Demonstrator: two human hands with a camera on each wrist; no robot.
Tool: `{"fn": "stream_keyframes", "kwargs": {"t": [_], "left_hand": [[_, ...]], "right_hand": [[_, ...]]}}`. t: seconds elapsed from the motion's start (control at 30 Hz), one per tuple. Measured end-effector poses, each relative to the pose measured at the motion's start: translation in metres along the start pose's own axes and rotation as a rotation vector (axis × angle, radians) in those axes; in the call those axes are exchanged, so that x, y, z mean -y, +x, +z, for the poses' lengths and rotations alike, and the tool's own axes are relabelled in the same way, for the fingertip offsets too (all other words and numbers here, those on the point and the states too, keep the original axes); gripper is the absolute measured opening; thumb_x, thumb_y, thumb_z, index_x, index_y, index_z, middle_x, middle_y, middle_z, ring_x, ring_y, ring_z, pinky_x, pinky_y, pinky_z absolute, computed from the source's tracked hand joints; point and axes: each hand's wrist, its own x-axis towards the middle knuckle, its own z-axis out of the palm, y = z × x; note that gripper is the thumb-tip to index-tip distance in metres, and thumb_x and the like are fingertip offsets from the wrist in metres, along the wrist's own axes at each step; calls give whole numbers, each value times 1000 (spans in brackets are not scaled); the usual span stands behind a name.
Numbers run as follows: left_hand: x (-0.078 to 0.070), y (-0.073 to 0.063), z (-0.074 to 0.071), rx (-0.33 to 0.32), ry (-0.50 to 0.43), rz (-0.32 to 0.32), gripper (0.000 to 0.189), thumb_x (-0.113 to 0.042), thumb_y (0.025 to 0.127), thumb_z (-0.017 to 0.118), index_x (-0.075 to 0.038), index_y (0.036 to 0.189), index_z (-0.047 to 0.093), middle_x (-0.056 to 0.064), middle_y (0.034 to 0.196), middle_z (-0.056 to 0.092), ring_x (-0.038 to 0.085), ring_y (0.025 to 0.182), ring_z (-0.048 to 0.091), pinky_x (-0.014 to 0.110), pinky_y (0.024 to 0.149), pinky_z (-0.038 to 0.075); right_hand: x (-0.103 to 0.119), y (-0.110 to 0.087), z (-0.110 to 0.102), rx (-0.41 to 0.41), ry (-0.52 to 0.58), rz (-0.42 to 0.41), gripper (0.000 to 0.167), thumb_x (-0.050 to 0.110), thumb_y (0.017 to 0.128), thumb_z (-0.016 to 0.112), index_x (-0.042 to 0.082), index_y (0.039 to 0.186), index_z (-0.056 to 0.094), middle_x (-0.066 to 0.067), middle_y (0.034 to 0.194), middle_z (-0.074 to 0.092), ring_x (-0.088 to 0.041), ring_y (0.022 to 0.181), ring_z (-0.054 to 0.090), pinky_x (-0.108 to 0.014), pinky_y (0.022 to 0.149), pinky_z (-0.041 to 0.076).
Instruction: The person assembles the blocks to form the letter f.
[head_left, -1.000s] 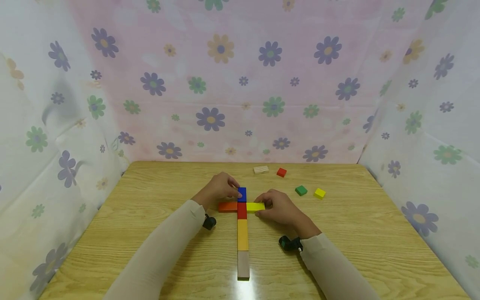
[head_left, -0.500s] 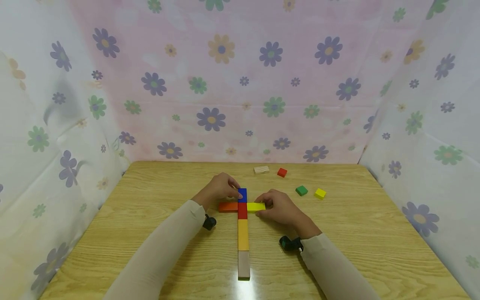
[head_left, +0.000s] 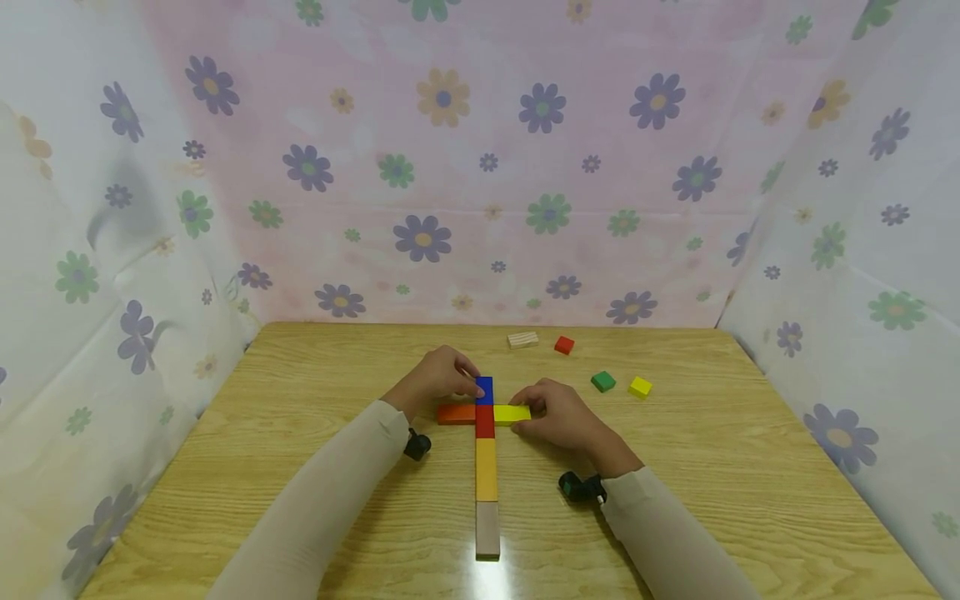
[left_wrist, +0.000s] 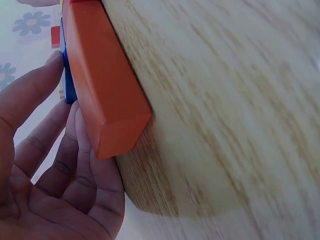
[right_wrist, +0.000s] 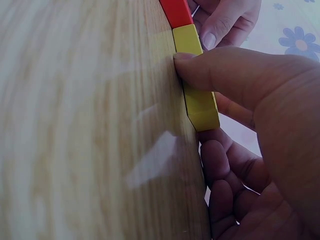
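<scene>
Wooden blocks lie end to end in a cross on the table. My left hand (head_left: 442, 375) pinches the blue block (head_left: 486, 385) at the top between thumb and finger. On the right arm of the cross, my right hand (head_left: 558, 414) holds the yellow block (head_left: 508, 414), with the thumb on its near side in the right wrist view. A red block (head_left: 485, 422) sits at the centre. To its left lies an orange block (left_wrist: 102, 70), beside the left fingers but not gripped. Below follow an amber block (head_left: 486, 469) and a greyish-brown block (head_left: 487, 527).
Loose on the table at the back are a pale wood-grain block (head_left: 522, 340), a small red block (head_left: 564, 345), a green block (head_left: 603, 381) and a small yellow block (head_left: 640, 387). Flowered cloth (head_left: 480, 192) walls the wooden table (head_left: 300, 367) at the back and sides.
Over the last second the blue block has shifted very slightly toward the red one. Both hands otherwise keep their places.
</scene>
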Motion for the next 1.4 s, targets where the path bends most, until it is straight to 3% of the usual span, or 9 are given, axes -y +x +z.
{"fn": "stream_keyframes", "kwargs": {"t": [0.77,1.07,1.4], "left_hand": [[3,3,1,9,-25,-15,39,-32,84,88,-15,116,77,3,105,73,20,89,68,36,83,58],[3,-1,1,-2,1,20,44,-33,82,90,-13,118,76,3,106,73,20,92,66,35,81,58],[2,-2,5,-19,15,11,41,-31,82,90,-14,117,76,3,104,72,20,92,65,36,82,57]], "right_hand": [[-3,-1,1,3,-4,15,27,29,85,87,29,110,77,6,99,62,-15,86,56,-31,79,51],[1,2,0,13,-3,13,28,28,85,87,27,112,78,5,99,63,-16,86,55,-32,78,51],[-2,1,1,5,-7,15,27,30,84,87,30,109,78,6,98,62,-15,85,56,-32,78,51]]}}
